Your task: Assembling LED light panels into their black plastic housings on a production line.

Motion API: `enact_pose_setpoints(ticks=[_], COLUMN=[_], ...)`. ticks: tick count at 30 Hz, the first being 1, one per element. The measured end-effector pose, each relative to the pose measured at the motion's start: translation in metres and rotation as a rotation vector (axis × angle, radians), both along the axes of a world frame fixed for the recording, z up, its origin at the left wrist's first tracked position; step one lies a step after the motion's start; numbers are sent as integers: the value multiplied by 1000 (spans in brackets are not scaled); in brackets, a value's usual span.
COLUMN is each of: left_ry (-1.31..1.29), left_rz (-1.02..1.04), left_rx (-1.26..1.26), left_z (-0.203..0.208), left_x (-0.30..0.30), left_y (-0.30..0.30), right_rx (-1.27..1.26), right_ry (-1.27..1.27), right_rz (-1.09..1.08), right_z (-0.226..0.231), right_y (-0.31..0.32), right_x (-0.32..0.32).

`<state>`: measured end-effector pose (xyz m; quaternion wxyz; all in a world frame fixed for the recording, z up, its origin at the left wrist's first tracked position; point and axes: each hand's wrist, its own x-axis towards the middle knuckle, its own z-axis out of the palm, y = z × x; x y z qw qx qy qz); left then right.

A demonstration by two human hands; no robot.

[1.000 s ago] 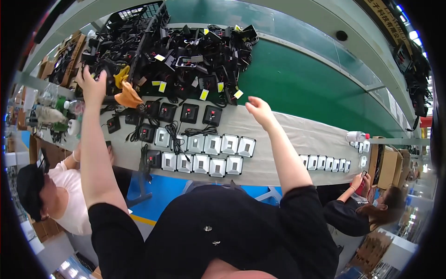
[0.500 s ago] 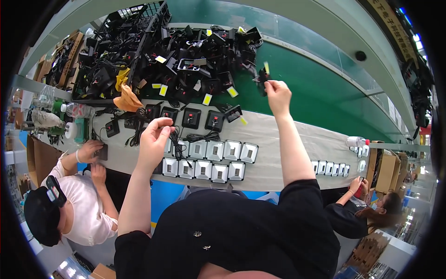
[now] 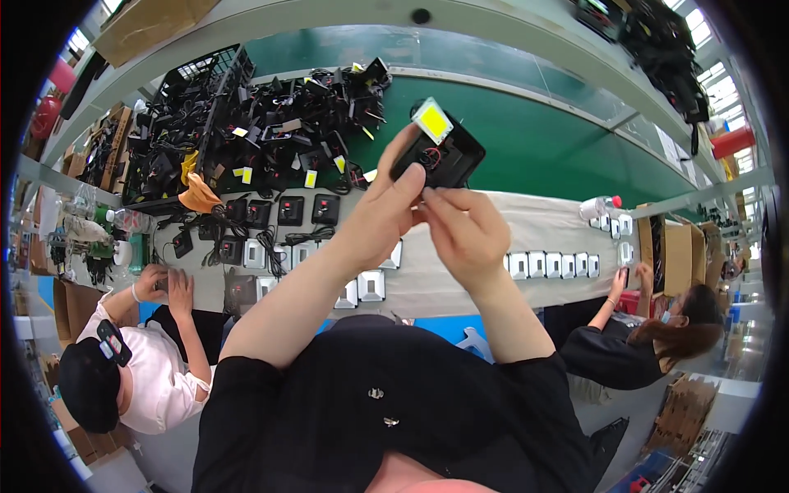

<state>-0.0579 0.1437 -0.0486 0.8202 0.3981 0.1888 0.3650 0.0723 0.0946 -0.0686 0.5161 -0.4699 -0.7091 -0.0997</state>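
Raised over the table, a black square lamp housing (image 3: 463, 158) is tilted with its hollow side showing. My left hand (image 3: 380, 215) grips it by the left side, thumb across the lower rim. A yellow LED panel with a white border (image 3: 432, 121) sits at the housing's upper left edge, and thin red wires (image 3: 429, 156) show inside. Closed in a pinch, my right hand (image 3: 472, 236) meets the housing's lower edge; its fingertips partly cover what they hold there. Below my arms, silver lamp frames (image 3: 371, 286) lie in rows, partly hidden by my left forearm.
Tangled black housings and cables (image 3: 304, 123) fill the back left beside a black crate (image 3: 215, 74). Several black housings (image 3: 290, 210) lie in a row in front. More silver frames (image 3: 542, 265) line the right side. One co-worker (image 3: 152, 370) sits left, another (image 3: 633, 345) right.
My right hand has come back from the far side with the black housing. My left hand has moved up and right to grip it. The whole view has shifted too.
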Motion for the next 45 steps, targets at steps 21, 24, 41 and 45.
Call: enact_pose_setpoints(ticks=[21,24,41,45], left_ry=[679,649,490,681], left_rz=[48,90,376,417], left_rx=[464,445,606,726], left_z=[37,28,42,57], left_x=[20,14,6,1], left_y=[-110,-113,-144,-149], right_rx=[-280,-289,-485,-422], right_ry=[-677,-708,-294,-336], right_rz=[110,123,227,188], right_z=[96,98,120,114], right_y=[-123,-128,-152,-150], right_x=[91,86,63,56])
